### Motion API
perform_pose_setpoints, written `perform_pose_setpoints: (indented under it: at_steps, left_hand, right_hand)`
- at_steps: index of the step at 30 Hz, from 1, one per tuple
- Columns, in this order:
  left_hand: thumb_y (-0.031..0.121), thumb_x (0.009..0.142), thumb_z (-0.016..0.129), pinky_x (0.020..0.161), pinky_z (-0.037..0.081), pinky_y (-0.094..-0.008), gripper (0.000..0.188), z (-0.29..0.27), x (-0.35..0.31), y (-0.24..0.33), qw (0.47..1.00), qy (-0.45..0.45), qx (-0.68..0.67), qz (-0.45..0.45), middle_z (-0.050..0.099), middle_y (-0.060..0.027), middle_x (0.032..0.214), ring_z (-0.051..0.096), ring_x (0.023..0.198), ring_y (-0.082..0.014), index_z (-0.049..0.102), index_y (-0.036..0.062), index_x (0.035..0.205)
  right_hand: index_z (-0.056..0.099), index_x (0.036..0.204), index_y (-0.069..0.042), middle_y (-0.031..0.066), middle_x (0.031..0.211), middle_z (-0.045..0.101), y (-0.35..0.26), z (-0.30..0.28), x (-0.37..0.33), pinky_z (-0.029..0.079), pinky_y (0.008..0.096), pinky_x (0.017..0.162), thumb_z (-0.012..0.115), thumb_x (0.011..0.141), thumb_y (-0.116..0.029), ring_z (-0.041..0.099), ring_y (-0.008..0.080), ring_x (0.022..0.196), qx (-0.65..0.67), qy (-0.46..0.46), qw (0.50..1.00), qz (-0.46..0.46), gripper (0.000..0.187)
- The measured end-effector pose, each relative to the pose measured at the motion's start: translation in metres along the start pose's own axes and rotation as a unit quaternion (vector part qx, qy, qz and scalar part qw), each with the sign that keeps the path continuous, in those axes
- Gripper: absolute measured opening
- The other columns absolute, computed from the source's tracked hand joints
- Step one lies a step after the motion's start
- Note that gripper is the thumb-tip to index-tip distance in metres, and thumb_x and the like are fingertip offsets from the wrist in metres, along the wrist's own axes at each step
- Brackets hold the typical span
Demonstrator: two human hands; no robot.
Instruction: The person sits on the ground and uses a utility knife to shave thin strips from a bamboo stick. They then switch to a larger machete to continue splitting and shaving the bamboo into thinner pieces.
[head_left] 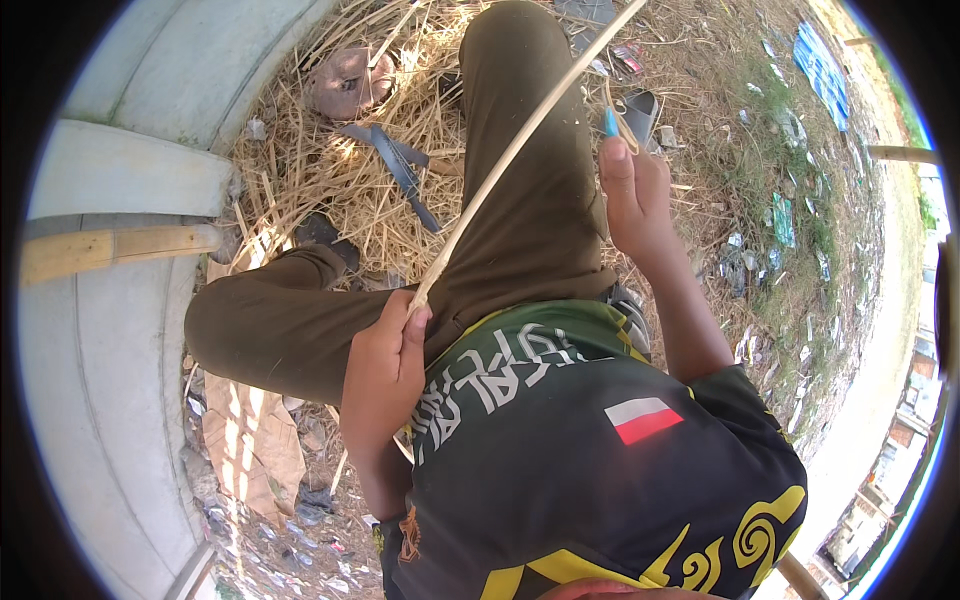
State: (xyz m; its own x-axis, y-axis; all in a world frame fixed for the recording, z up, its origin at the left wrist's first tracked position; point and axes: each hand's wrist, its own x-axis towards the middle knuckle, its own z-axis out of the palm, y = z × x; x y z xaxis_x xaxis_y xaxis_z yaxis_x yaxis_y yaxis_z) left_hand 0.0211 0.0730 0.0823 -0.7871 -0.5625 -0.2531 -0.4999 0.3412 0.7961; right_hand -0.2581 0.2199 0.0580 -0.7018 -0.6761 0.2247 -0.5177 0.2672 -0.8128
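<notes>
My left hand (385,360) is closed around the lower end of a long, pale bamboo-like strip (510,148), close to my waist. From there the strip slants up and right across my thigh and leaves the view at the top. To the right of my raised knee, my right hand (636,200) is closed, thumb up, with a small blue piece (611,122) showing above the thumb. A thin tan curl (626,130) loops beside the blue piece. What the blue piece belongs to is hidden in the fingers. The two hands are well apart.
Straw-like shavings (330,180) cover the ground around my legs. On them lie a dark blade-like tool (395,170) and a round wooden block (350,85). A pale wall (110,400) and a bamboo pole (120,250) stand at left. A dark sandal (640,112) lies beyond my right hand.
</notes>
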Motion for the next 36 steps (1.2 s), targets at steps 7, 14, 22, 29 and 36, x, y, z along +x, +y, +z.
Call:
perform_pose_setpoints:
  at_steps: [7, 14, 22, 29, 36]
  left_hand:
    - [0.016, 0.104, 0.049, 0.065, 0.046, -0.0565, 0.013, 0.048, 0.088, 0.028, 0.977, 0.061, 0.176, 0.104, 0.064, -0.0239, 0.076, 0.064, 0.074, -0.0465, 0.051, 0.0030, 0.103]
    - [0.016, 0.104, 0.050, 0.060, 0.046, -0.0555, 0.012, 0.055, 0.098, 0.030, 0.974, 0.034, 0.197, 0.106, 0.064, -0.0219, 0.074, 0.064, 0.070, -0.0449, 0.051, 0.0039, 0.103]
    - [0.016, 0.104, 0.052, 0.058, 0.046, -0.0537, 0.011, 0.054, 0.095, 0.025, 0.974, 0.050, 0.199, 0.097, 0.064, -0.0193, 0.073, 0.064, 0.067, -0.0428, 0.052, 0.0053, 0.105]
    - [0.009, 0.097, 0.061, 0.053, 0.049, -0.0414, 0.004, 0.038, 0.054, 0.007, 0.955, 0.062, 0.274, 0.092, 0.064, -0.0085, 0.080, 0.065, 0.063, -0.0313, 0.057, 0.0078, 0.097]
    - [0.009, 0.095, 0.063, 0.052, 0.048, -0.0400, 0.005, 0.034, 0.030, 0.001, 0.949, 0.071, 0.294, 0.087, 0.061, -0.0079, 0.078, 0.063, 0.061, -0.0302, 0.058, 0.0078, 0.097]
  right_hand:
    - [0.065, 0.101, -0.001, 0.0139, 0.054, 0.057, 0.007, 0.018, 0.008, 0.046, 0.0479, 0.047, 0.052, 0.103, -0.052, 0.060, 0.0386, 0.050, -0.253, -0.113, 0.957, -0.089, 0.053]
    - [0.057, 0.082, -0.004, 0.0134, 0.051, 0.055, 0.007, 0.017, 0.002, 0.046, 0.0472, 0.045, 0.052, 0.103, -0.054, 0.060, 0.0379, 0.048, -0.283, -0.131, 0.949, -0.040, 0.054]
    - [0.055, 0.085, -0.008, 0.0111, 0.054, 0.056, 0.016, 0.029, -0.006, 0.046, 0.0450, 0.044, 0.055, 0.101, -0.053, 0.060, 0.0351, 0.048, -0.298, -0.112, 0.947, -0.048, 0.048]
    - [0.057, 0.086, -0.010, 0.0072, 0.057, 0.058, 0.014, 0.039, -0.016, 0.045, 0.0409, 0.042, 0.061, 0.096, -0.059, 0.060, 0.0284, 0.046, -0.306, -0.073, 0.946, -0.079, 0.050]
    - [0.059, 0.094, -0.007, 0.0100, 0.067, 0.062, 0.006, 0.040, -0.026, 0.046, 0.0413, 0.048, 0.066, 0.095, -0.051, 0.062, 0.0318, 0.053, -0.328, -0.107, 0.936, -0.064, 0.045]
